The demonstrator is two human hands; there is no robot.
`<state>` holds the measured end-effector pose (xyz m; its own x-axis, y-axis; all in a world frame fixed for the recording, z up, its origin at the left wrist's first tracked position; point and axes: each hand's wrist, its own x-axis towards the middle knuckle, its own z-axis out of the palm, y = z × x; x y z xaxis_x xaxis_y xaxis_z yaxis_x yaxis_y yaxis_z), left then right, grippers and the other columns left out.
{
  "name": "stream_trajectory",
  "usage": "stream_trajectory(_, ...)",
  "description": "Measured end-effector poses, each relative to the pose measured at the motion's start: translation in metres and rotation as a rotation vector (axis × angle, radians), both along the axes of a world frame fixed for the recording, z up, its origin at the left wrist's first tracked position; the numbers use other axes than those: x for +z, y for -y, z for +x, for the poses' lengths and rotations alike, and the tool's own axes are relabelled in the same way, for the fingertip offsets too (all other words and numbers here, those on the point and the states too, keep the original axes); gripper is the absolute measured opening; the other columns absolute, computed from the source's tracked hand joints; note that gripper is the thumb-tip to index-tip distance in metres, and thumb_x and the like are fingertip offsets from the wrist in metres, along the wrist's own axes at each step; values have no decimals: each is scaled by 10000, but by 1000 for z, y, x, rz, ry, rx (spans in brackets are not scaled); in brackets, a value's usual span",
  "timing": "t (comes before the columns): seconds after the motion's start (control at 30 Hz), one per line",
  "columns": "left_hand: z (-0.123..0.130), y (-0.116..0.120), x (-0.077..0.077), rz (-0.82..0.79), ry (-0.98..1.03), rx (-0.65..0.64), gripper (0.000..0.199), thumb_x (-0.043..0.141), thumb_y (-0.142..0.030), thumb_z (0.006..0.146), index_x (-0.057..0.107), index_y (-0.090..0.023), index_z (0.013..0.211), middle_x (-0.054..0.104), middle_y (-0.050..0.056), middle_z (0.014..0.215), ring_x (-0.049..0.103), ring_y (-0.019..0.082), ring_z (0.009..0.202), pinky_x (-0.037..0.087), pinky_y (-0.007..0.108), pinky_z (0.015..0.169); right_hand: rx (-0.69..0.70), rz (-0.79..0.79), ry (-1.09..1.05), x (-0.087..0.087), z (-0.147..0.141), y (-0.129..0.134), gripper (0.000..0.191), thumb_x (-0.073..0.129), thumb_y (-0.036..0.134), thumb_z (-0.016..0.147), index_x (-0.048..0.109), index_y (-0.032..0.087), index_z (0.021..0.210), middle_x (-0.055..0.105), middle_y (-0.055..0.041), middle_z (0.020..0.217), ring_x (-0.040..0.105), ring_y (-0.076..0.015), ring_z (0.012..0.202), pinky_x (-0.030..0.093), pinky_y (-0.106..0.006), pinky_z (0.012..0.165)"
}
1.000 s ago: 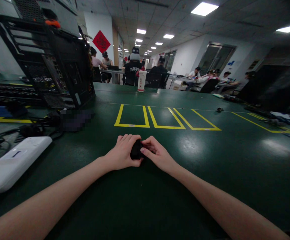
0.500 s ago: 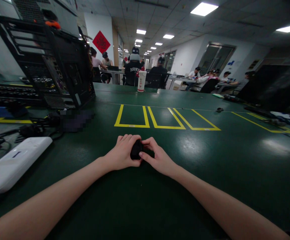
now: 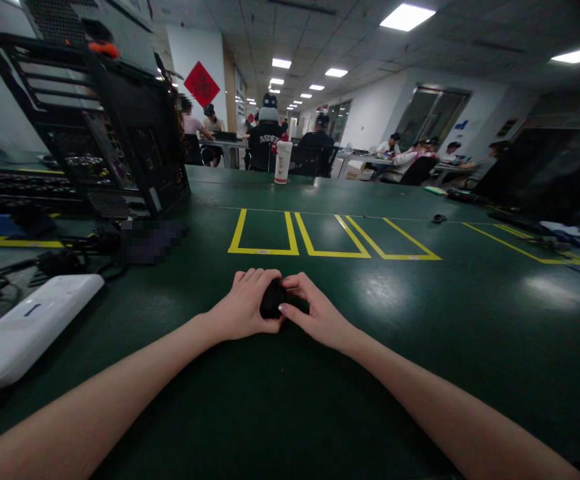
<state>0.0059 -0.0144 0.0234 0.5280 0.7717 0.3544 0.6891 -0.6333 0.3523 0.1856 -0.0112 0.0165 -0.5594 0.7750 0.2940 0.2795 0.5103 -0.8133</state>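
Between my two hands is a small black object (image 3: 271, 299), dark and rounded, its kind not clear from here. My left hand (image 3: 247, 303) curls around it from the left, fingers over the far side and thumb on the near side. From the right, my right hand (image 3: 315, 312) pinches its edge with thumb and fingertips. Both hands are low over the green tabletop (image 3: 210, 413); whether the object rests on it I cannot tell. My fingers cover much of the object.
Yellow tape outlines (image 3: 337, 254) mark the table beyond my hands. On the left are a white device (image 3: 35, 327), black cables and an open computer case (image 3: 140, 133). A white cup (image 3: 283, 162) stands at the far edge; a small black item (image 3: 439, 219) lies right. People sit behind.
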Motion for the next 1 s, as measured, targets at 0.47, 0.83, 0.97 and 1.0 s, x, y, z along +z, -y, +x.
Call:
stream_trajectory(0.47,0,2,5,-26,-21,-10,541,600,-371,665,368,-191,1119,494,70,1039,460,239,941,315,381,827,-27,-47,19,-1,-2,-2,221,445,239,840,431,203,1058,498,-49,1029,520,-172,965,441,-375,854)
stream_trajectory(0.83,-1,2,5,-13,0,-5,553,614,-369,650,371,-193,1114,497,65,1026,465,237,929,317,384,825,-27,-69,-67,-2,-3,-2,134,476,253,823,444,219,949,510,-16,946,541,-163,941,459,-350,825)
stream_trajectory(0.97,0,3,6,-37,-16,-15,538,597,-371,670,369,-197,1125,497,68,1043,466,238,941,320,388,829,-37,-97,-51,-4,-4,-5,230,487,247,818,427,220,1038,501,-36,1042,525,-169,986,446,-364,858)
stream_trajectory(1.0,0,3,6,-38,-18,-13,540,598,-373,668,369,-197,1125,497,68,1042,466,240,940,320,389,828,-37,-101,-38,-3,-3,-4,240,481,248,821,426,217,1053,500,-41,1052,523,-170,990,441,-370,866)
